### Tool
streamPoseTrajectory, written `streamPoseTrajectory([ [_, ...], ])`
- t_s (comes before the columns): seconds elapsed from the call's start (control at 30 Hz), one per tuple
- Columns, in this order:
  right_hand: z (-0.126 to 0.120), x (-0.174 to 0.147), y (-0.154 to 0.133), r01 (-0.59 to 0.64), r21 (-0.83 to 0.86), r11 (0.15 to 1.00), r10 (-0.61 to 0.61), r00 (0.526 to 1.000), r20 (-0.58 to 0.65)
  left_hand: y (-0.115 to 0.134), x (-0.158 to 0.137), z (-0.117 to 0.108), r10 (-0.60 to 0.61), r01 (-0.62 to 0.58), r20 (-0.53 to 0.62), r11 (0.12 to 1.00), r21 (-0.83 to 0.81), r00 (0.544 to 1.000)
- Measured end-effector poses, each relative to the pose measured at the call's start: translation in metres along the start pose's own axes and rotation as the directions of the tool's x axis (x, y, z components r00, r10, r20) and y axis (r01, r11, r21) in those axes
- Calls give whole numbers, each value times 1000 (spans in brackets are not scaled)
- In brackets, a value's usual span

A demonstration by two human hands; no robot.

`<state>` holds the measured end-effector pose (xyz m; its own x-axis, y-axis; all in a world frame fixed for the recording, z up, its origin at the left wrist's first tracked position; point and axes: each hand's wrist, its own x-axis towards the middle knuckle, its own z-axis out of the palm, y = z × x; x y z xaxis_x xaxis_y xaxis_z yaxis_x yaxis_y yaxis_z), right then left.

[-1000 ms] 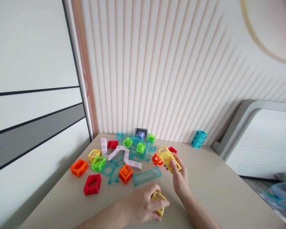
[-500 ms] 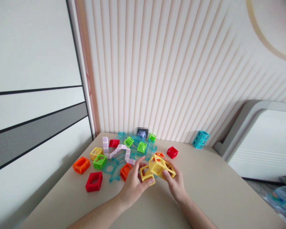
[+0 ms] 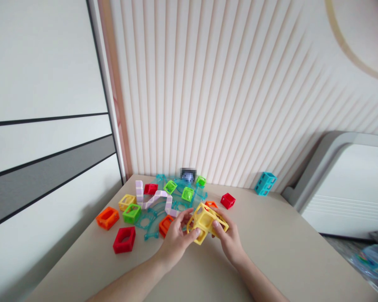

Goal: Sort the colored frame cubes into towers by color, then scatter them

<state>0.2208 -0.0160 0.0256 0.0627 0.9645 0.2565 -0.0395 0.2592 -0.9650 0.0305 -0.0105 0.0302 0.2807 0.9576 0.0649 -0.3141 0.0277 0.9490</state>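
Above the front of the table, both my hands hold yellow open-frame blocks that touch each other. My left hand grips the left block, its thumb on the near face and its fingers behind. My right hand is closed on the right side, thumb pressed on the front. Whether the blocks are locked together or only pressed side by side I cannot tell. Just left of my left hand lies an orange block. Another orange block is partly hidden behind the yellow ones.
Left on the table are a red block, an orange block, a green block and a pale purple zigzag piece. Clear teal track pieces lie behind. A blue block tower stands by the wall.
The yellow block in my left hand has come up against the yellow piece in my right hand, closing the gap between them. My hands moved slightly closer; the table pieces stayed put.
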Motion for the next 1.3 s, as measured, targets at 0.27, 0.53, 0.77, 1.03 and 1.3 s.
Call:
streamPoseTrajectory([
  [0.27,2,4,-3,-37,54,998,39,999,-37,2,-2,2,-18,28,192,998,-50,981],
  [0.53,2,0,2,-38,-8,999,38,999,35,-1,-2,2,-11,18,227,999,-30,974],
  [0.77,0,-7,-5,66,-102,993,-49,985,165,7,-4,0,-12,-9,231,996,89,973],
  [1.03,-3,-7,-24,-9,2,1000,8,966,260,11,-5,0,-6,-10,272,998,60,962],
  [1.3,3,-7,-9,-23,175,984,19,1000,24,33,-8,4,58,-92,269,989,116,961],
])
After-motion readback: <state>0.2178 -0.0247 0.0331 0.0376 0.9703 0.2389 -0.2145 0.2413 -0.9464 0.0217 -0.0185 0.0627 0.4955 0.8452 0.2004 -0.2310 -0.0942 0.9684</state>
